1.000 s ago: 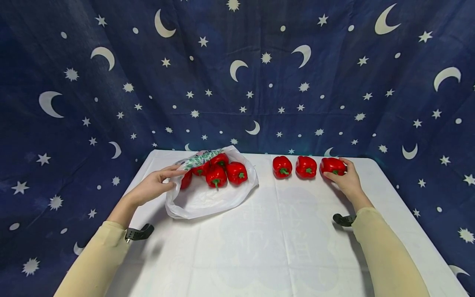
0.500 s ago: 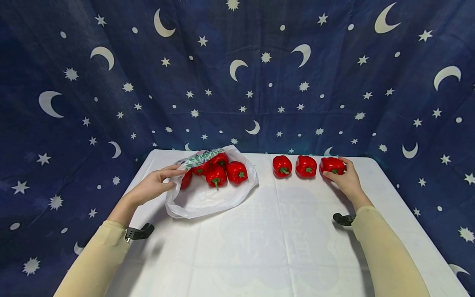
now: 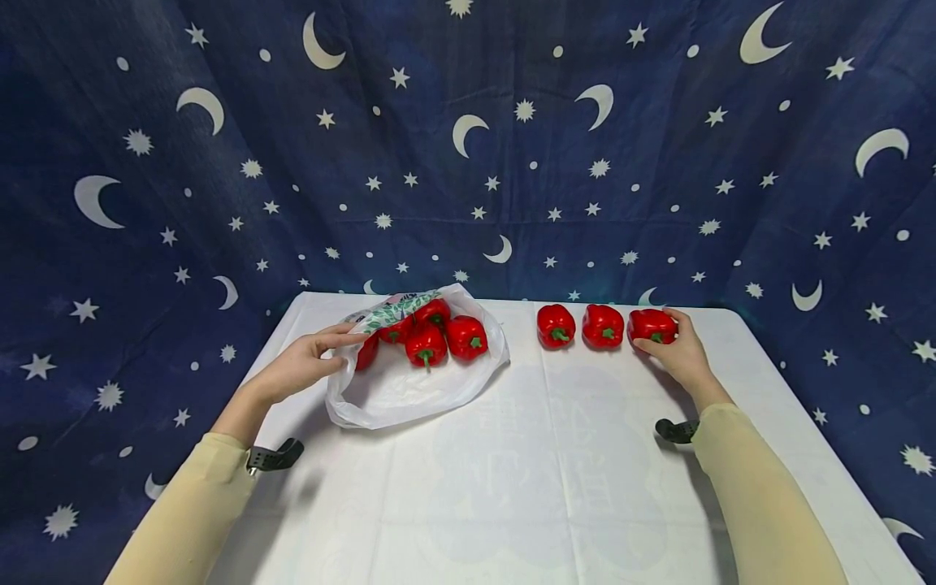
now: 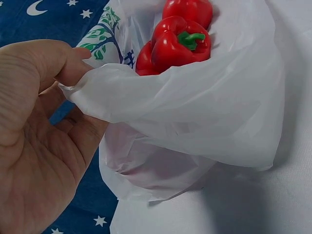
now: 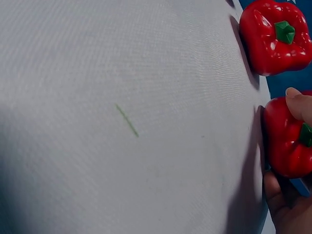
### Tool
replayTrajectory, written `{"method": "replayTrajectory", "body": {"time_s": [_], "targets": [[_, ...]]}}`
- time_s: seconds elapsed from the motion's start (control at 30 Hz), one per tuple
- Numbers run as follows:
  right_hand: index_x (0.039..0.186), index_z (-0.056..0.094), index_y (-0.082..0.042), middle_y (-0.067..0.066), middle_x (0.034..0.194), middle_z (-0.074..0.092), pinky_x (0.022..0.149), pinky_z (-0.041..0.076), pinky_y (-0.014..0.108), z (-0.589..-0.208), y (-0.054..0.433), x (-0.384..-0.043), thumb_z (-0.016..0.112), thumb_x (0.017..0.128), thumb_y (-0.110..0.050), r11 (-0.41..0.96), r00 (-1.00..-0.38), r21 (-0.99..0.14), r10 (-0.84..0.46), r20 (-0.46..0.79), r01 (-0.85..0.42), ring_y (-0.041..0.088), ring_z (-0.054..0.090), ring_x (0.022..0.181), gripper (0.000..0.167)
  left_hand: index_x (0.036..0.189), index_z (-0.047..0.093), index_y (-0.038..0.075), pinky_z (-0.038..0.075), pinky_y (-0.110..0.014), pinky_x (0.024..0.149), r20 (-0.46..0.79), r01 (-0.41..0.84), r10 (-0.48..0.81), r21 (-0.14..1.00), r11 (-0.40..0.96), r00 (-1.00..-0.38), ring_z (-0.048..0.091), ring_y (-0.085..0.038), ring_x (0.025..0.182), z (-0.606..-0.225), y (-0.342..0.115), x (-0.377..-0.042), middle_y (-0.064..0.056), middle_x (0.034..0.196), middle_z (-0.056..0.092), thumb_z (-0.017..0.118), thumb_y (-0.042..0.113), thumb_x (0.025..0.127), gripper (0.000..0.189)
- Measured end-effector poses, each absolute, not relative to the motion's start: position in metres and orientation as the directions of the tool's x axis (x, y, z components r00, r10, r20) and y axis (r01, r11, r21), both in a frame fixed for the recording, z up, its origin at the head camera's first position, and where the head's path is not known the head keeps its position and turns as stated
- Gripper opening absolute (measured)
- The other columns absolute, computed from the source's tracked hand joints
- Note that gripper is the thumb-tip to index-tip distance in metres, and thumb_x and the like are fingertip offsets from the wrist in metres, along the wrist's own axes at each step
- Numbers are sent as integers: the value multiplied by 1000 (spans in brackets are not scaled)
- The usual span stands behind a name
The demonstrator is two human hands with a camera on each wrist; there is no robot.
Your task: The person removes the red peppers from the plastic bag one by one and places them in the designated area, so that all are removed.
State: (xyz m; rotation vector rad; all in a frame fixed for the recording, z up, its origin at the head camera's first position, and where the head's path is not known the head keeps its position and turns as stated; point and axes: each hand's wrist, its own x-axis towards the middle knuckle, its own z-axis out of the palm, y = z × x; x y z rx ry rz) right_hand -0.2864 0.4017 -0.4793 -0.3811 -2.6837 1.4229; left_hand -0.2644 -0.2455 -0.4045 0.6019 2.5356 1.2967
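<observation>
At the left, my left hand (image 3: 303, 366) pinches the rim of a white plastic bag (image 3: 409, 402) with a green leaf print. The bag lies on its side, mouth held up and facing me. Several red bell peppers (image 3: 466, 338) with green stems sit inside; the left wrist view shows a pepper (image 4: 175, 44) above the bag's rim. My right hand (image 3: 682, 353) grips a red bell pepper (image 3: 649, 325) at the right end of a row, thumb and fingers on either side of it. Two more bell peppers, a middle one (image 3: 603, 327) and a left one (image 3: 556, 327), complete the row.
A white cloth covers the table (image 3: 504, 487). Behind it and at both sides hangs a dark blue curtain (image 3: 409, 146) with moons and stars. A thin green sliver (image 5: 126, 120) lies on the cloth in the right wrist view.
The right hand and its bell pepper have edged slightly left, toward the middle pepper. The left hand and the bag stay as they were.
</observation>
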Motion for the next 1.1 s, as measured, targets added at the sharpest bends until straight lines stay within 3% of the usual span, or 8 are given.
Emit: {"method": "replayTrajectory", "body": {"time_s": [0.6,1.1], "targets": [[164,8,-7,29,163,20,111,30,67,-479,396,-289,77,93,-26,580,-967,-802,253,15,139,52,22,147,101,144,61,12,29,-61,115,-17,248,452,817,520,-892,15,-36,154,-401,-248,-265,-9,166,30,59,6,99,46],[164,4,-3,35,161,18,106,35,70,-479,401,-272,72,94,-41,631,-970,-770,234,71,96,56,25,142,105,144,62,13,35,-55,112,-4,248,446,827,504,-895,16,-36,154,-407,-244,-264,-9,165,32,59,5,98,47]]}}
